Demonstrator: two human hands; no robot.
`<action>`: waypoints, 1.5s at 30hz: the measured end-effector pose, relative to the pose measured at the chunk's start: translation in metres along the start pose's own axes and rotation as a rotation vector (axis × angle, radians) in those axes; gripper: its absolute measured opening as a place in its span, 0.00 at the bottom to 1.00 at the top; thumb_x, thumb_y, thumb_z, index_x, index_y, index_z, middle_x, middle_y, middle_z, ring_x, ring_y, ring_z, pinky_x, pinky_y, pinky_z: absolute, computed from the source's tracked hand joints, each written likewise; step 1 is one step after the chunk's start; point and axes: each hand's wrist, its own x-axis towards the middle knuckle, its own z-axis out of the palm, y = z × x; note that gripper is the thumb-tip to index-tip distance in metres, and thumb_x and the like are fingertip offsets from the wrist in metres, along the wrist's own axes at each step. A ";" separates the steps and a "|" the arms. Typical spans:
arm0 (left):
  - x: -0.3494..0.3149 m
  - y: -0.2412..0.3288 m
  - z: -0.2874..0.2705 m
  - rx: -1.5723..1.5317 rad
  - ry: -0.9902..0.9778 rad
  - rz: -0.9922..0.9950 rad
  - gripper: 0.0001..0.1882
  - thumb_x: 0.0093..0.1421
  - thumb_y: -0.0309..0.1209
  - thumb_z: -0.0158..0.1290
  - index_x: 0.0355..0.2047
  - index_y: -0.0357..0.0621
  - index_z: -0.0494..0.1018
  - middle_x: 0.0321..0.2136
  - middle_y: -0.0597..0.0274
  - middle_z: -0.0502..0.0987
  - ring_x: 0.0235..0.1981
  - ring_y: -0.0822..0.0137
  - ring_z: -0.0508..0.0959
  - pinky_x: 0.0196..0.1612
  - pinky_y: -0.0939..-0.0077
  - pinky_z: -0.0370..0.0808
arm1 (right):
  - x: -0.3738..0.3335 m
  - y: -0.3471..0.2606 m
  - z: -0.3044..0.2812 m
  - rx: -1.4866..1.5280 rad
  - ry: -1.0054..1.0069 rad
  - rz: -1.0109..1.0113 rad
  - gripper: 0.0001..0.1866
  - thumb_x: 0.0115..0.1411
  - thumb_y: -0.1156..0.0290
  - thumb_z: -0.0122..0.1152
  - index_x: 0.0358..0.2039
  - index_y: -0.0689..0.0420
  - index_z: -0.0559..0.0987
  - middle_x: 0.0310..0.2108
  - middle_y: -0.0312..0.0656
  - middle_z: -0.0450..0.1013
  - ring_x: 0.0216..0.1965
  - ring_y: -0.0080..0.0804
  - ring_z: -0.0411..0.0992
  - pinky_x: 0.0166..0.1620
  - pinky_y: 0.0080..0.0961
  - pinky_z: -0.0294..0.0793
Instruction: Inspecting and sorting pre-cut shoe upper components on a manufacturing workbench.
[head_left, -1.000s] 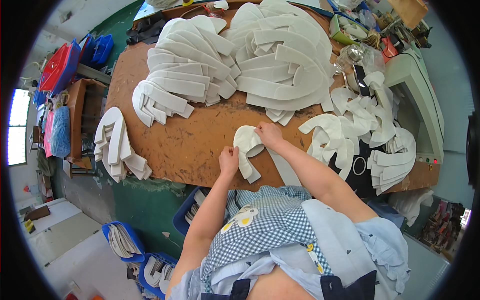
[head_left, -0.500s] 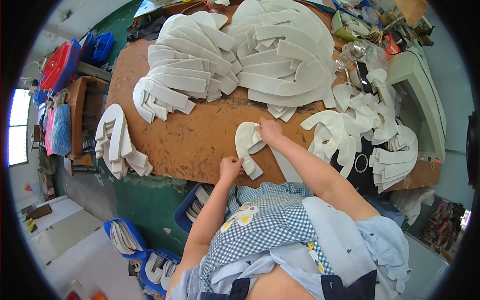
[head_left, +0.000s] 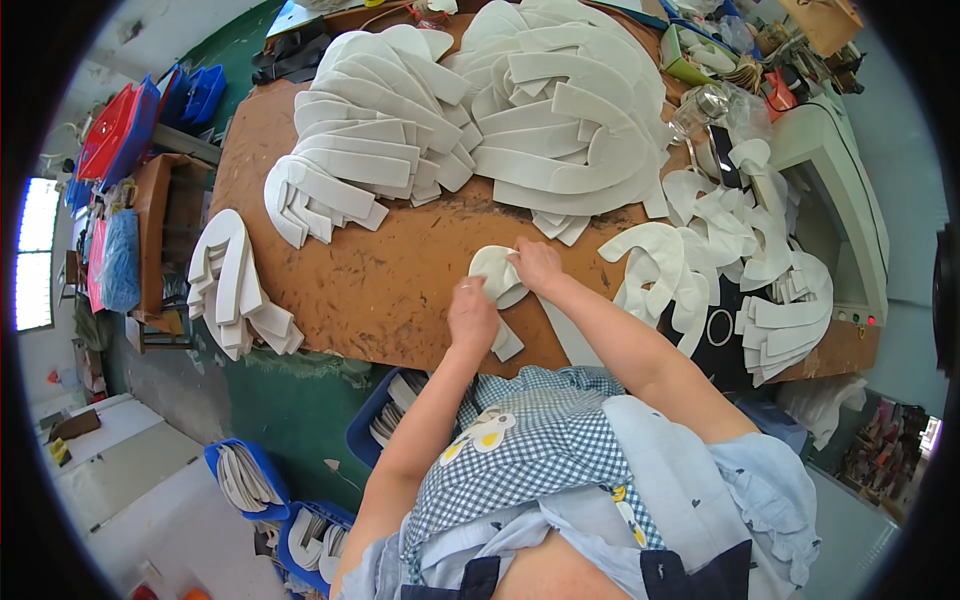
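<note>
A white, padded-looking U-shaped piece (head_left: 497, 268) lies on the brown worktable (head_left: 400, 270) in front of me. Its curved end points away, and one straight leg shows near the table's front edge. My right hand (head_left: 538, 266) pinches the upper right of the curve between thumb and fingers. Over the left side of the same piece is my left hand (head_left: 473, 314), its fingers closed at the edge and slightly blurred. That hand covers much of the left leg.
Large overlapping stacks of white U-shaped pieces (head_left: 370, 120) fill the table's back. A smaller stack (head_left: 228, 275) stands at the left edge. Loose curved pieces (head_left: 650, 260) and a grey-white monitor-like housing (head_left: 835, 200) are on the right. Blue bins (head_left: 250, 475) holding more pieces stand lower left.
My left hand has moved up along the left edge of the piece, from its lower part to near the curve. My right hand stays in nearly the same place.
</note>
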 end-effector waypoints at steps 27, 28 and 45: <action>0.008 -0.002 0.038 0.387 -0.102 0.425 0.50 0.53 0.55 0.55 0.68 0.53 0.42 0.68 0.45 0.36 0.69 0.50 0.37 0.67 0.50 0.39 | -0.072 0.057 -0.019 0.511 0.083 0.204 0.13 0.51 0.73 0.65 0.33 0.63 0.71 0.19 0.43 0.73 0.21 0.35 0.75 0.24 0.31 0.76; 0.008 -0.003 0.038 0.387 -0.101 0.424 0.50 0.53 0.55 0.55 0.68 0.53 0.42 0.68 0.45 0.36 0.69 0.50 0.37 0.67 0.50 0.39 | -0.073 0.053 -0.025 0.478 0.069 0.199 0.14 0.51 0.71 0.65 0.33 0.63 0.71 0.18 0.43 0.73 0.21 0.38 0.75 0.26 0.33 0.77; -0.031 -0.028 0.045 0.214 0.062 0.273 0.45 0.58 0.48 0.51 0.64 0.31 0.45 0.67 0.46 0.42 0.69 0.51 0.40 0.67 0.54 0.43 | -0.087 0.032 0.002 -0.274 -0.003 -0.470 0.39 0.61 0.51 0.49 0.65 0.62 0.52 0.68 0.49 0.44 0.70 0.41 0.39 0.67 0.44 0.43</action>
